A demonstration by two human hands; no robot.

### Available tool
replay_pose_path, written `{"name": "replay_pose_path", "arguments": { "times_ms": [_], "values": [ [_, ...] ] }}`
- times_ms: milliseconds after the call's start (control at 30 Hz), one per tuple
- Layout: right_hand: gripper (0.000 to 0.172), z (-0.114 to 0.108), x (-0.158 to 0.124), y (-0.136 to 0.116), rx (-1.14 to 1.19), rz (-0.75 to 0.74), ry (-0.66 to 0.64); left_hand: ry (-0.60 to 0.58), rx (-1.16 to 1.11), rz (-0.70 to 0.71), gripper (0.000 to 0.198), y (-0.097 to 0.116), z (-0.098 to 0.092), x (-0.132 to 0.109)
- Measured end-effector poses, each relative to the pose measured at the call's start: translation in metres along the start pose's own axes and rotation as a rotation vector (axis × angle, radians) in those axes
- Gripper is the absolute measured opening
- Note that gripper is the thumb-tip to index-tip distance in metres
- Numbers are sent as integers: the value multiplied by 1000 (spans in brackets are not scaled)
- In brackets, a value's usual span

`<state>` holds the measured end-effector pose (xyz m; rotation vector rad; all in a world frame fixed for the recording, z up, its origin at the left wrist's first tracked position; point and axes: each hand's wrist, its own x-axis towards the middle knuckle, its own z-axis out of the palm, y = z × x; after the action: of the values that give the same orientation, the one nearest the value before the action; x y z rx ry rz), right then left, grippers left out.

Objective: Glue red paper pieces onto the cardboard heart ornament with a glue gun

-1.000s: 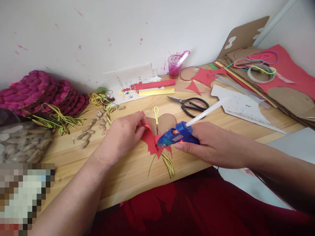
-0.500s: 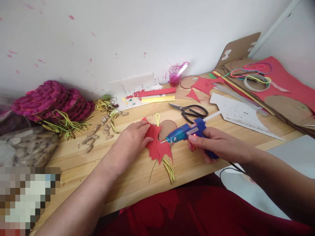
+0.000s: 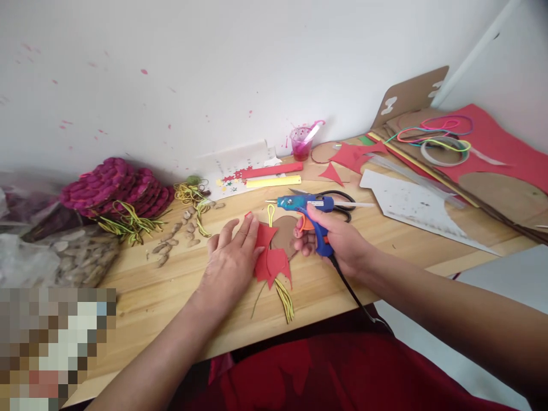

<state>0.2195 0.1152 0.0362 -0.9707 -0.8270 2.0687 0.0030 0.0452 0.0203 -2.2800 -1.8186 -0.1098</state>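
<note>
My right hand (image 3: 338,237) grips a blue hot glue gun (image 3: 314,203) by its handle, with fingers near the orange trigger. The nozzle points left, above a yellow cord loop (image 3: 270,212). Stretched out flat, my left hand (image 3: 233,254) presses on the left edge of a red cut-out piece (image 3: 268,234) on the table. A second red piece (image 3: 279,264) with a jagged lower edge lies beside it. Under them is a round brown cardboard disc (image 3: 286,231), partly covered. A tassel of yellow-green cords (image 3: 285,299) hangs out below toward the table's front edge.
Black scissors (image 3: 349,212) lie partly behind the glue gun. A cup of pink paint (image 3: 302,145) stands by the wall. Peanuts (image 3: 171,237) and stacked magenta discs (image 3: 113,188) are at left. Cardboard, tape (image 3: 445,151) and red sheets fill the right.
The glue gun has lifted away from the lower red piece, up and to the left, and its nozzle now points level. My left hand stays on the red piece, fingers straighter.
</note>
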Motion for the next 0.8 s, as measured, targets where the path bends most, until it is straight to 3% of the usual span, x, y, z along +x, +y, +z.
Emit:
{"name": "replay_pose_path", "arguments": {
  "times_ms": [400, 800],
  "values": [
    [44, -4, 4, 4, 28, 13, -42, -92, -81, -73, 52, 3, 6, -8],
    [42, -4, 5, 3, 54, 23, -42, -191, -53, 15, 55, 20, -9, -31]
  ]
}}
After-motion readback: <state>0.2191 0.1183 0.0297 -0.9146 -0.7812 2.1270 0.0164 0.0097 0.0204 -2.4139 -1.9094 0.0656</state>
